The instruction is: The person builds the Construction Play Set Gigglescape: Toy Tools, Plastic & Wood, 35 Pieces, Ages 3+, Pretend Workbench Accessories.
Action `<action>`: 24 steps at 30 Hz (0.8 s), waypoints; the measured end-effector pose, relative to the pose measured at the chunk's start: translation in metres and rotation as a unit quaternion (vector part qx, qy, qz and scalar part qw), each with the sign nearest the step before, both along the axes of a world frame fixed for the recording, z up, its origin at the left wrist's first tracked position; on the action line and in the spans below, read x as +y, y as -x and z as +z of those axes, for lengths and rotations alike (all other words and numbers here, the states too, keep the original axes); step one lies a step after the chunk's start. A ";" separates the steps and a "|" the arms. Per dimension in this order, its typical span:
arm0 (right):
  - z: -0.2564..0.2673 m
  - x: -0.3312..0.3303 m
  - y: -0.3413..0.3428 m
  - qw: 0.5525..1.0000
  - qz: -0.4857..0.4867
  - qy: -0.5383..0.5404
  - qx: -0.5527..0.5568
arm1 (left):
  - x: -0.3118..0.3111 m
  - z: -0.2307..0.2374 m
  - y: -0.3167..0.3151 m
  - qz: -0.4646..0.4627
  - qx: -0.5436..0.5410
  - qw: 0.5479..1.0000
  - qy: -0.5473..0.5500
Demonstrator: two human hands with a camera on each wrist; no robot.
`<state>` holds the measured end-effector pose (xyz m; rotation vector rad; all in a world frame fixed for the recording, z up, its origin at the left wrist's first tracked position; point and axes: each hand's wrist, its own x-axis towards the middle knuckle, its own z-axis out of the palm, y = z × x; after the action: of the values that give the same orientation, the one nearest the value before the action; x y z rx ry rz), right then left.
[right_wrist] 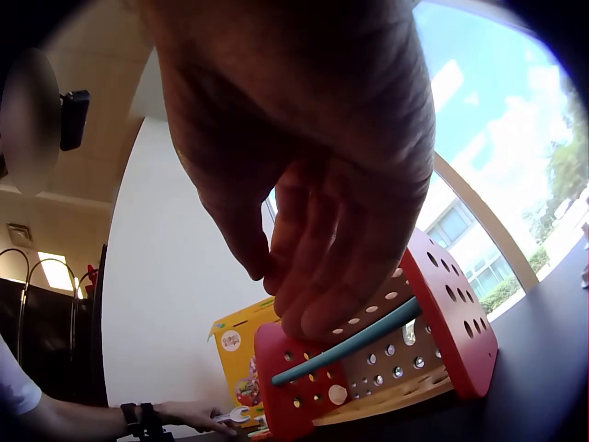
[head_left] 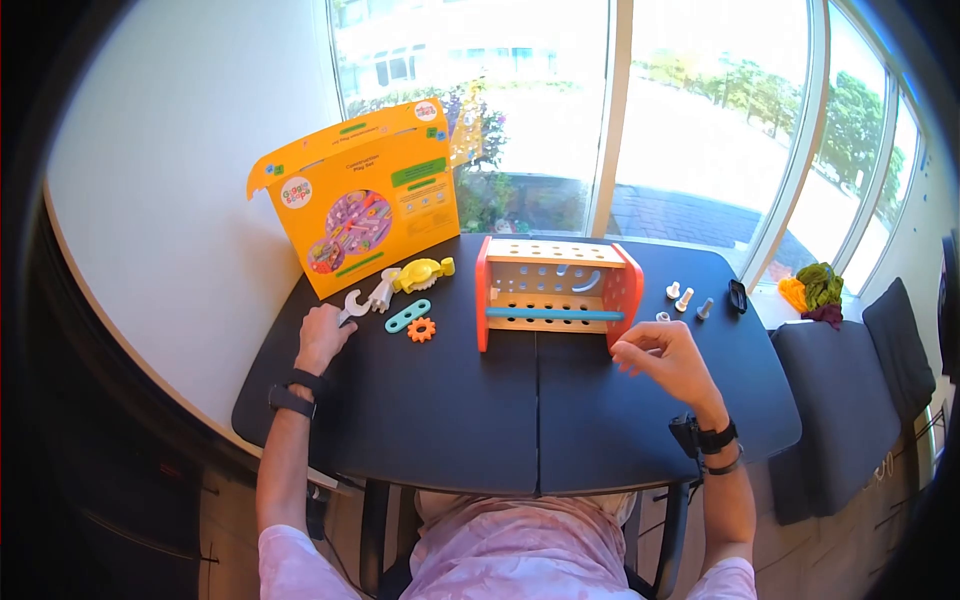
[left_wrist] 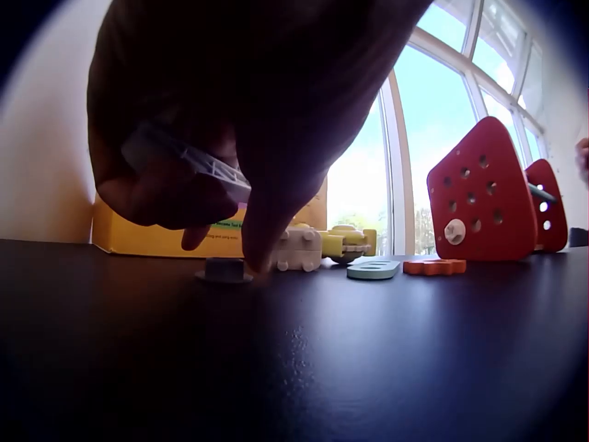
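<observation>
At the left of the table, my left hand [head_left: 322,338] grips a white toy wrench [head_left: 352,304] by its handle; the open jaw end points away to the right. In the left wrist view, its ribbed handle [left_wrist: 198,161] shows inside the curled fingers, and a small grey flanged piece [left_wrist: 225,270] lies by the fingertips. My right hand [head_left: 664,356] hovers by the near right corner of a toy workbench [head_left: 555,315], fingers loosely bent and holding nothing. The workbench has red perforated sides, wooden shelves and a blue crossbar [right_wrist: 354,341].
A yellow play-set box [head_left: 375,200] stands behind the wrench. Beside it lie a grey-white toy tool [head_left: 382,290], a yellow toy saw [head_left: 423,274], a teal strip [head_left: 408,316] and an orange gear [head_left: 422,330]. Several toy bolts [head_left: 684,299] and a black object [head_left: 738,297] sit at right.
</observation>
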<state>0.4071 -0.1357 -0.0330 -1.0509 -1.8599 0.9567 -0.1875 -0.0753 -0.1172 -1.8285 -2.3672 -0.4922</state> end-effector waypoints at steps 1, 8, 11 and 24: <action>0.001 -0.002 0.002 1.000 0.003 0.001 -0.006 | 0.002 -0.004 0.001 0.008 -0.010 1.000 0.018; 0.010 -0.022 0.035 0.998 0.009 -0.052 -0.020 | -0.040 0.041 -0.071 -0.150 -0.348 0.924 -0.044; 0.015 -0.037 0.067 0.985 0.045 -0.165 -0.035 | -0.094 0.085 -0.160 -0.246 -0.562 0.785 0.084; 0.000 -0.066 0.087 0.928 0.066 -0.365 -0.045 | -0.142 0.077 -0.250 -0.313 -0.723 0.558 0.261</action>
<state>0.3202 -0.2014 -0.0327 -0.5181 -2.1233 0.2200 0.0624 -0.2176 -0.0399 -3.4198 -2.3517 -2.4323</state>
